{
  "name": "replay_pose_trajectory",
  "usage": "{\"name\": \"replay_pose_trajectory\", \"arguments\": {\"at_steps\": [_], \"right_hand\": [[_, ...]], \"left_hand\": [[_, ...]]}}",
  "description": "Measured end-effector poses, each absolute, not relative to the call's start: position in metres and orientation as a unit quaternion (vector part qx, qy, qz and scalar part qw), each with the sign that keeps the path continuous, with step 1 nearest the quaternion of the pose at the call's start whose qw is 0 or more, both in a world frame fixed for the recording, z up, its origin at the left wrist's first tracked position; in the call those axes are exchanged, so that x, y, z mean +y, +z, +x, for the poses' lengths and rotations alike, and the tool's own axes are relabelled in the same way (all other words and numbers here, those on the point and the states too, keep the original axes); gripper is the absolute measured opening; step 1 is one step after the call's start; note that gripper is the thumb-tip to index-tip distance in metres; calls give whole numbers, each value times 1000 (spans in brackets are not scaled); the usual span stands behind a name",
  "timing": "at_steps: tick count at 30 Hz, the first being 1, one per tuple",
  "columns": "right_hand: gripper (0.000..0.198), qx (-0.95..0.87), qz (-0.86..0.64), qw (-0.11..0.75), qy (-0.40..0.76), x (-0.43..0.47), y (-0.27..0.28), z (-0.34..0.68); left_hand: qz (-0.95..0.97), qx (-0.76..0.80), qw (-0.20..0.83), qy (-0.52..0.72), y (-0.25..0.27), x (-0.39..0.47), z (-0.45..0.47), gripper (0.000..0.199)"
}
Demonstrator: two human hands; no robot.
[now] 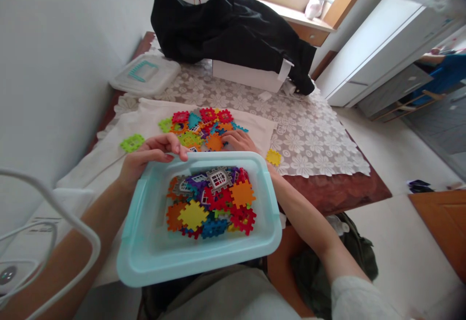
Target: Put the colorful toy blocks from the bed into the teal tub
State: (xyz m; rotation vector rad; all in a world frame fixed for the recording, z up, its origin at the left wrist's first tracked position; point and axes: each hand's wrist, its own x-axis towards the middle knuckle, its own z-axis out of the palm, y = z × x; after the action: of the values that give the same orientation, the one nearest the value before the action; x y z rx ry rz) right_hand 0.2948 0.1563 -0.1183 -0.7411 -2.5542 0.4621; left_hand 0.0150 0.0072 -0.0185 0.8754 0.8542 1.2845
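Observation:
A light turquoise plastic bin (pixel 149 257) is tilted toward me close to my body, with a heap of colourful interlocking building tiles (pixel 218 198) inside. My left hand (pixel 156 152) is closed on the bin's far left rim, thumb and fingers over the edge. Beyond the bin, a second pile of tiles (pixel 191 139) lies on a white cloth. My right hand (pixel 240 140) reaches around the bin's right side to that pile. Its fingers are stretched out over the pile beside an orange tile (pixel 214 142); the bin hides part of this hand.
A green tile (pixel 132 143) and a yellow tile (pixel 274 157) lie apart from the pile. The bin's lid (pixel 145 75) rests at the back left. Black fabric (pixel 233 28) covers a white box at the table's back. White cables (pixel 73 218) hang at the left.

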Motion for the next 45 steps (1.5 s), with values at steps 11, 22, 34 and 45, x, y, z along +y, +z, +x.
{"name": "replay_pose_trajectory", "arguments": {"at_steps": [11,22,34,45], "right_hand": [[22,-925,-282,217,135,155,-116,298],[45,-917,-307,196,161,153,-111,302],[54,-926,-263,188,193,156,-113,306],[41,-923,-271,180,206,156,-108,308]], "left_hand": [[385,383,630,555,-22,9,12,12],[382,388,624,560,-21,8,14,12],[380,388,625,561,-20,8,15,12],[386,391,623,557,-20,9,14,12]]}}
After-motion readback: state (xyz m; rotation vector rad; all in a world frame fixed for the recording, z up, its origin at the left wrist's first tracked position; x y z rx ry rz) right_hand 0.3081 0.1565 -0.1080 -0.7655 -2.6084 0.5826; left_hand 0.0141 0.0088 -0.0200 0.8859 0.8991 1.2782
